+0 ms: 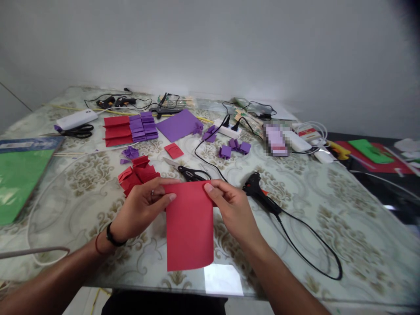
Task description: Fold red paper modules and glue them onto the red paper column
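A sheet of red paper (190,227) hangs between my two hands above the table's front part. My left hand (147,202) pinches its upper left corner, thumb in front. At the upper right corner my right hand (232,205) grips it the same way; the fingers behind the sheet are partly hidden. Just beyond the sheet lie black-handled scissors (193,173), their handles close to its top edge. Folded red paper pieces (139,173) sit beyond my left hand, and a small red square (173,151) lies farther back. A black glue gun (262,194) rests right of my right hand.
Purple folded pieces (234,148), a purple sheet (180,124) and red folded strips (116,131) lie farther back. A power strip (228,129) with cords stands behind. At left are a green paper pack (22,179) and a white power bank (77,119). The glue gun's cord (315,269) loops at right.
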Demonstrator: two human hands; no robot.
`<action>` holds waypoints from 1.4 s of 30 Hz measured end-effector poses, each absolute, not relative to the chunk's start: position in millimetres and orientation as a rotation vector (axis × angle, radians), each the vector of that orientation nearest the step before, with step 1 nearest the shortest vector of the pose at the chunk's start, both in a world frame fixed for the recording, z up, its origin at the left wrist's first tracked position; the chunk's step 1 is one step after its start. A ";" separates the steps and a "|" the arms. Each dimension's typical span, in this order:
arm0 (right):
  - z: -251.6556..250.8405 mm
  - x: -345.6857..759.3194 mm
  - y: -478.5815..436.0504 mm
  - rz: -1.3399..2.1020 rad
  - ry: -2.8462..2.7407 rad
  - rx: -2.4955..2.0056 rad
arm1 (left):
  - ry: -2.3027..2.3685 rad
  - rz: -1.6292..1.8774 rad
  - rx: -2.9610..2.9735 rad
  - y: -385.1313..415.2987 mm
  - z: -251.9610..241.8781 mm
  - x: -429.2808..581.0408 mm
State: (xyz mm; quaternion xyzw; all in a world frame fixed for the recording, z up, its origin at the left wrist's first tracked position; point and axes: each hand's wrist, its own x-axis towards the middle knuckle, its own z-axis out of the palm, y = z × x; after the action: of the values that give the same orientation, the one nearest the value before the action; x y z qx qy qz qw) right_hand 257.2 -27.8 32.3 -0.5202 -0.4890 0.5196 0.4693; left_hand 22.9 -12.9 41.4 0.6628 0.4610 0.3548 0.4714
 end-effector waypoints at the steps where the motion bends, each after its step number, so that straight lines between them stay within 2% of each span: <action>1: 31.5 257.6 -28.2 1.269 -1.196 -1.271 | 1.127 0.870 1.635 -13.1 41.3 22.8; 12: 29.7 258.4 -28.4 1.172 -1.220 -1.240 | 1.149 0.903 1.777 -14.0 42.2 21.4; 18: 31.1 258.3 -27.1 1.385 -1.273 -1.218 | 1.175 1.005 1.686 -11.4 41.9 21.3; 30: 26.2 259.3 -25.3 1.455 -1.345 -1.299 | 1.168 1.071 1.570 -4.8 43.8 19.2; 37: 20.9 263.7 -23.4 1.322 -1.326 -1.325 | 0.962 0.816 1.285 -4.3 39.8 22.5; 42: 18.9 267.2 -21.8 1.337 -1.298 -1.302 | 1.004 0.729 1.348 -6.1 35.5 22.7</action>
State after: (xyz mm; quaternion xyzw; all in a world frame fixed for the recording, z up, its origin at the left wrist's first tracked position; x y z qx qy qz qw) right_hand 267.2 -21.8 18.9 -0.5197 -0.5181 0.5337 0.4203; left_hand 22.7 -6.1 35.5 0.5836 0.4349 0.3154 0.6089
